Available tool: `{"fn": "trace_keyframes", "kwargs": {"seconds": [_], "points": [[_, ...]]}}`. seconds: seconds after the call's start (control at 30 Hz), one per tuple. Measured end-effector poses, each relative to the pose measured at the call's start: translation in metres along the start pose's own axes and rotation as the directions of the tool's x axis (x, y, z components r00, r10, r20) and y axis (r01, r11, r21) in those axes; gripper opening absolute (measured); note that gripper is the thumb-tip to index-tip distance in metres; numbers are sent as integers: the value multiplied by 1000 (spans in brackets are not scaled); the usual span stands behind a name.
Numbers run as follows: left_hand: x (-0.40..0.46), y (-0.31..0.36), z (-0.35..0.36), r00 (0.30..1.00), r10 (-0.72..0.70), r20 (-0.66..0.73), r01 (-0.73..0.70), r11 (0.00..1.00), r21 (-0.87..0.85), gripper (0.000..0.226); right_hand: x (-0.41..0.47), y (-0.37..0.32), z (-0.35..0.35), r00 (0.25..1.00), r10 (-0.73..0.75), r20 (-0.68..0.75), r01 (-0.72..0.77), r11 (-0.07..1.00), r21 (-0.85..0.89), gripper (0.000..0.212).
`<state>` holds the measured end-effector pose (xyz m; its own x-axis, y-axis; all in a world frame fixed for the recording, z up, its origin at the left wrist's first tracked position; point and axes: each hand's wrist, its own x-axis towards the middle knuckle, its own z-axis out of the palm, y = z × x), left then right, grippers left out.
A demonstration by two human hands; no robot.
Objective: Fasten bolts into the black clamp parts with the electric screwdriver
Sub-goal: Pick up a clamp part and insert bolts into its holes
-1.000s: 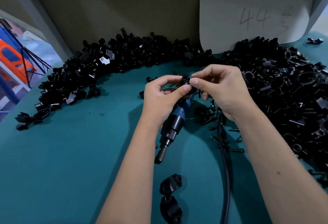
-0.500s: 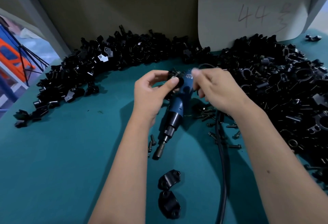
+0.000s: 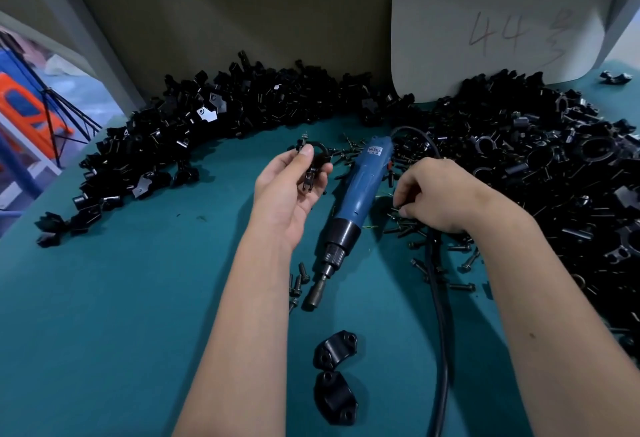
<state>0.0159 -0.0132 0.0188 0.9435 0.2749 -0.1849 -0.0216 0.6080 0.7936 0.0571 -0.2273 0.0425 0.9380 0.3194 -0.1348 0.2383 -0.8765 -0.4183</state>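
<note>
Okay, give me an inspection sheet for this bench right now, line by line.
Surface: teal mat.
Job's things: clamp part held up; electric screwdriver lying on the mat; loose bolts; two clamp halves near the front.
Clutter: heaps of black parts along the back and right.
Hands: left hand grips the clamp part; right hand down among the bolts.
Cables: black cord trailing forward.
Surroundings: card marked 44.

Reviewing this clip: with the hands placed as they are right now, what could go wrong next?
1. The left hand holds the clamp part with a bolt standing loosely at its top; tilting it may drop the bolt.
2. The right hand picks among loose bolts lying against the cable; it could snag.
3. The electric screwdriver lies unheld between the hands and may get knocked.
</note>
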Motion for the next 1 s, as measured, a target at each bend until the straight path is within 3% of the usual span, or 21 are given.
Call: {"fn": "trace_keyframes", "kwargs": {"seconds": [0.17,0.23,0.5,0.6,0.67,0.8,0.9,1.0], "points": [[-2,0,1,998,-15,66,14,1000,13,65,-1,-4,2,999,-37,-4,37,999,5,16],[-2,0,2,998,-5,62,3,1000,28,73,-1,-9,3,998,-48,32,50,998,-40,15],[-2,-4,3,997,20,71,-27,994,104,62,-2,-10,6,994,-55,96,58,998,-29,14],[-3,-5,4,996,12,88,-25,989,146,58,0,-4,6,998,-52,-39,53,998,40,14],[-3,-6,4,994,7,109,-26,984,178,46,0,1,2,986,-53,-158,84,977,196,15],[-5,-5,5,981,18,191,-61,972,226,39,-5,-2,-5,924,-131,-358,291,849,441,15],[-7,-4,6,963,11,268,-85,960,267,41,-7,-12,-3,890,-137,-435,381,746,546,14],[-9,-5,7,949,6,316,-103,951,291,42,-6,-17,0,876,-130,-465,405,723,560,14]]}}
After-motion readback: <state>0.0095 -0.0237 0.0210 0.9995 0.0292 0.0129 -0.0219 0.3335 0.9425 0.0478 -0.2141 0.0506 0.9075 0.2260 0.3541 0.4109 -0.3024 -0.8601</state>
